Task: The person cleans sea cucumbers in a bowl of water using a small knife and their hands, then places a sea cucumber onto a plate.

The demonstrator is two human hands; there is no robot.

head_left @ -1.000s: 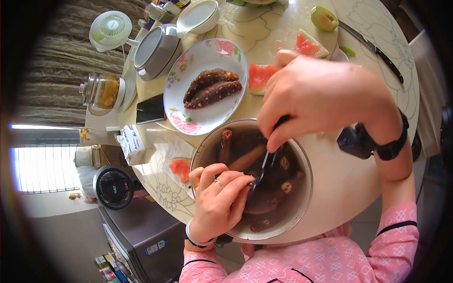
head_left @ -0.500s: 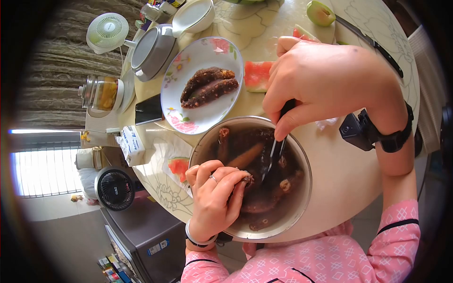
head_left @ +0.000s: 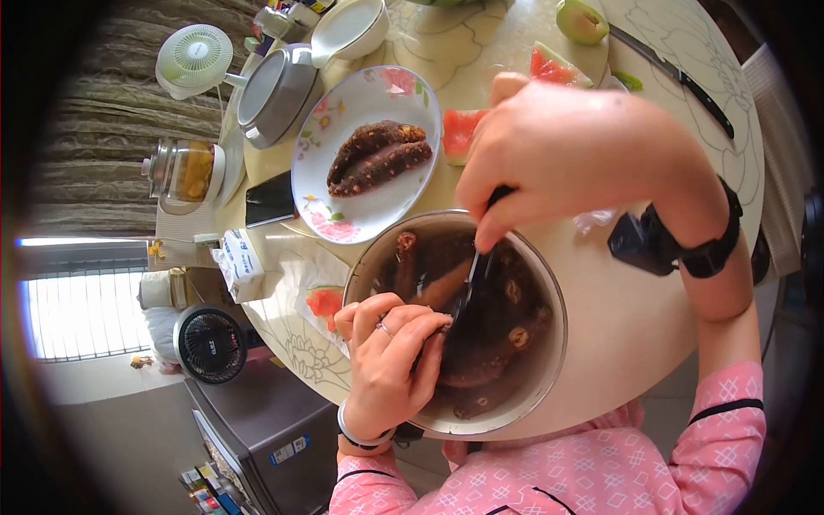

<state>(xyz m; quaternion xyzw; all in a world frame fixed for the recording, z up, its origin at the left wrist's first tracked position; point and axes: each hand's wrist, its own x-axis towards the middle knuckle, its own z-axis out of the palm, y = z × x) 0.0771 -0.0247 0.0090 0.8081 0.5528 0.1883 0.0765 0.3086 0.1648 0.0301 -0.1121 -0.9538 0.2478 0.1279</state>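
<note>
Red watermelon (head_left: 460, 134) (partly behind right hand (head_left: 562, 159))

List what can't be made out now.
Dark piece in the left hand: mostly hidden by its fingers, head view.
Metal tool: handle mostly covered by the right hand, tip blurred, head view.
Pot: bottom hidden by murky liquid, head view.
Green thing: cut off by the head view's top edge.
Tissue packet: print too small, head view.

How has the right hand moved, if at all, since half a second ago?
Yes: judged against the pot, the right hand has shifted left in the picture, toward the left hand.
</note>
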